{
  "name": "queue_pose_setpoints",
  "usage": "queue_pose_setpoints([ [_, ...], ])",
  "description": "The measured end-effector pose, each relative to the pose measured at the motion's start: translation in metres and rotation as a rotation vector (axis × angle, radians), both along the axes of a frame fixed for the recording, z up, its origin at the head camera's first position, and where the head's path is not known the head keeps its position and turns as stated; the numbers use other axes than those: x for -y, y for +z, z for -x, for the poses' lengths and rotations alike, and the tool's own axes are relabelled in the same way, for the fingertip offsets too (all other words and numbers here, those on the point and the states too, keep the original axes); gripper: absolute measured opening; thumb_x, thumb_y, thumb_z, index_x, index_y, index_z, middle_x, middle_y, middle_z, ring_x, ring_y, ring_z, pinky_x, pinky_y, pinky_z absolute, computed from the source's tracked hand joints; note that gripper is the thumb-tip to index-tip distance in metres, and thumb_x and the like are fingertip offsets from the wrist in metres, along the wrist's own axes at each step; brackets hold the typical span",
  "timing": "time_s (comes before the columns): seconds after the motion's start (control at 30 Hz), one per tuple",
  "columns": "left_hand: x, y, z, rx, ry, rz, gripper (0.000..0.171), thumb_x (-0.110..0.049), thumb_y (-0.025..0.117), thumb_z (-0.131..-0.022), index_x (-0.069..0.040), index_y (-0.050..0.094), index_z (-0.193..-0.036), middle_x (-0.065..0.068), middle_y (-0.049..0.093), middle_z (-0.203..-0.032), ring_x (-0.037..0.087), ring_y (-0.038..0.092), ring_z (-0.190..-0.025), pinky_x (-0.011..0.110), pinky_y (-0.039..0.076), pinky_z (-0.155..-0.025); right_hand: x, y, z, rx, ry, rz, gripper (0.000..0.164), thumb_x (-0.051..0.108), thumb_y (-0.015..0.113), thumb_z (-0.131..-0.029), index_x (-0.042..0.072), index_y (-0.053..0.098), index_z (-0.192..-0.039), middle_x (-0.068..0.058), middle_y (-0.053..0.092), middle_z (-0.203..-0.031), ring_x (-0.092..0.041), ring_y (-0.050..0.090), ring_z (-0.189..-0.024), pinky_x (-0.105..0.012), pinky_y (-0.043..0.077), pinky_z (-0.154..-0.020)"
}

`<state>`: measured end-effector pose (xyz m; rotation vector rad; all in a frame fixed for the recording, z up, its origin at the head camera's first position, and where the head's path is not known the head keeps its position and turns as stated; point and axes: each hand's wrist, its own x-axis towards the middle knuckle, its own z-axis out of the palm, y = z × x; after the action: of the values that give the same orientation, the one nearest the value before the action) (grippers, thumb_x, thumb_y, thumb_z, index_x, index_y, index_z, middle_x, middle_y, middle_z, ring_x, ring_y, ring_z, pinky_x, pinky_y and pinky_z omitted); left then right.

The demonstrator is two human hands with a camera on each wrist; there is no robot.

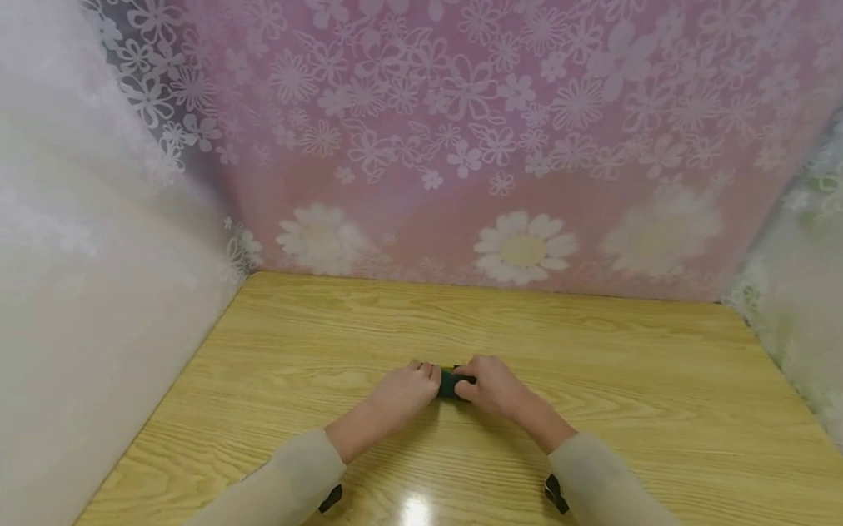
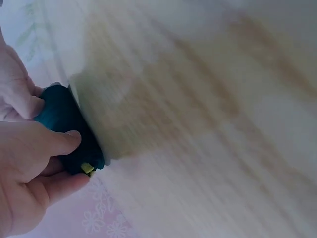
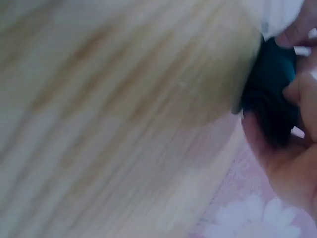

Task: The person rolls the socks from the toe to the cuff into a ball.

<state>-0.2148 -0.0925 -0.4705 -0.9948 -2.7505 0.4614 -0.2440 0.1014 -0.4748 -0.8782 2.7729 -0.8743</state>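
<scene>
While 2 pale sleeves (image 1: 290, 469) extend from the near side, the left hand (image 1: 406, 389) and right hand (image 1: 492, 384) pinch opposite ends of 1 dark green roll (image 1: 448, 386), on or just above the wooden table (image 1: 610, 346) (contact unclear); yellow patch (image 2: 87, 167) beside the left hand. Beyond: pink backdrop (image 1: 398, 186), 3 daisies (image 1: 525, 249).

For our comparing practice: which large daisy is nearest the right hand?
The middle daisy, beyond the right hand; the blurrier left daisy and right daisy sit farther aside.

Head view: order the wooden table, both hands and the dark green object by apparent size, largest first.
Wooden table
Left hand and right hand: too alike to rank
Dark green object, partly covered
</scene>
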Motion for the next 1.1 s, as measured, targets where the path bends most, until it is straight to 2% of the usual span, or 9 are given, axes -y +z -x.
queue_pose_setpoints([
  [0.07,-0.002,0.002,0.001,0.002,-0.005,0.007,0.033,-0.016,0.064,-0.098,-0.003,0.062,-0.128,0.008,0.068,-0.116,0.019,0.065,-0.100,0.023,0.056,-0.078,0.001,0.000,-0.006,-0.185,0.010,-0.114,0.025,0.009,0.063,-0.091,-0.001,0.074,-0.112,-0.009,0.060,-0.094,-0.015,0.044,-0.070,-0.026,0.041,-0.060],
  [0.17,-0.002,0.002,0.001,0.031,-0.011,0.023,0.033,-0.014,0.062,-0.099,-0.004,0.062,-0.131,0.008,0.067,-0.118,0.020,0.063,-0.101,0.024,0.056,-0.078,0.004,-0.003,-0.016,-0.544,0.048,-0.314,0.015,0.010,0.072,-0.088,0.005,0.075,-0.102,-0.007,0.058,-0.094,-0.019,0.051,-0.081,-0.029,0.049,-0.069],
  [0.23,-0.002,0.002,0.002,0.048,-0.015,0.029,0.032,-0.012,0.061,-0.099,-0.006,0.062,-0.131,0.007,0.067,-0.120,0.020,0.062,-0.102,0.024,0.055,-0.079,0.006,-0.004,-0.022,-0.679,0.070,-0.400,0.015,0.010,0.075,-0.087,0.005,0.074,-0.101,-0.009,0.059,-0.097,-0.023,0.056,-0.087,-0.031,0.053,-0.075],
  [0.27,-0.001,0.001,0.003,0.056,-0.015,0.026,0.031,-0.012,0.061,-0.100,-0.006,0.063,-0.130,0.007,0.067,-0.120,0.020,0.062,-0.103,0.024,0.055,-0.079,0.008,-0.004,-0.025,-0.699,0.077,-0.419,0.016,0.010,0.076,-0.087,0.004,0.073,-0.102,-0.010,0.061,-0.098,-0.024,0.058,-0.089,-0.031,0.054,-0.077],
  [0.53,0.001,0.004,0.011,0.118,-0.001,-0.031,0.025,-0.012,0.057,-0.101,-0.010,0.063,-0.126,0.006,0.064,-0.123,0.021,0.059,-0.111,0.025,0.056,-0.078,0.015,0.000,-0.028,-0.528,0.044,-0.548,0.045,0.029,0.074,-0.091,-0.004,0.064,-0.120,-0.014,0.063,-0.111,-0.027,0.061,-0.102,-0.032,0.055,-0.085],
  [0.7,0.004,0.004,0.015,0.132,0.014,-0.025,0.027,-0.011,0.055,-0.102,-0.013,0.061,-0.128,0.006,0.059,-0.127,0.021,0.055,-0.114,0.023,0.055,-0.075,0.018,-0.002,-0.019,-0.493,0.061,-0.580,0.037,0.026,0.071,-0.094,-0.003,0.065,-0.115,-0.014,0.063,-0.108,-0.026,0.060,-0.099,-0.032,0.054,-0.085],
  [0.9,0.004,0.005,0.017,0.065,0.035,-0.047,0.025,-0.014,0.056,-0.101,-0.019,0.063,-0.124,0.007,0.052,-0.121,0.024,0.048,-0.107,0.031,0.053,-0.079,0.017,0.003,-0.008,-0.370,0.087,-0.510,0.022,0.018,0.069,-0.094,-0.003,0.067,-0.101,-0.015,0.063,-0.097,-0.028,0.060,-0.088,-0.036,0.054,-0.078],
  [1.0,0.000,0.003,0.014,0.021,0.104,-0.106,0.024,-0.012,0.063,-0.098,-0.017,0.068,-0.121,0.010,0.054,-0.113,0.023,0.053,-0.098,0.030,0.054,-0.074,0.018,0.002,-0.007,-0.339,0.067,-0.461,0.018,0.017,0.068,-0.094,-0.002,0.068,-0.097,-0.014,0.063,-0.094,-0.028,0.061,-0.085,-0.037,0.054,-0.076],
  [1.1,-0.003,0.003,0.012,0.047,0.181,-0.246,0.019,-0.011,0.067,-0.095,-0.007,0.067,-0.113,0.013,0.062,-0.101,0.023,0.064,-0.086,0.027,0.055,-0.061,0.019,0.001,-0.007,-0.311,0.020,-0.405,0.018,0.015,0.067,-0.093,-0.002,0.068,-0.096,-0.015,0.063,-0.092,-0.028,0.061,-0.084,-0.039,0.054,-0.076],
])
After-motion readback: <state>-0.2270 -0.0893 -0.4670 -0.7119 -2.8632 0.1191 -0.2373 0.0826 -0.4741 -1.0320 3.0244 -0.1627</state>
